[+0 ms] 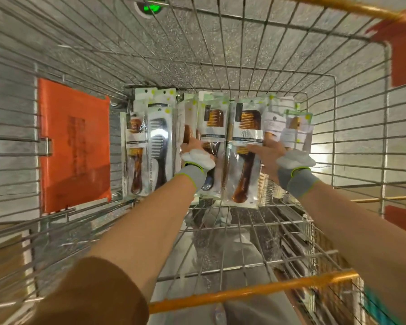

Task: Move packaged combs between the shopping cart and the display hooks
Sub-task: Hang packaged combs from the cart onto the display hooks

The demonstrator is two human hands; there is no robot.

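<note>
Pickup step, we judge: clear-packaged brown plastic combs [246, 127] lie mid-frame in silver wire shopping cart [335, 127]. Our left hand [195, 151] covers one, clasp unclear; right hand [274, 151] presses another, fingers straight. Next: pinch, lift clear.

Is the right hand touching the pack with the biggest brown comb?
Touching. The head view shows a finger of the right hand lying across the front of that comb pack.
</note>
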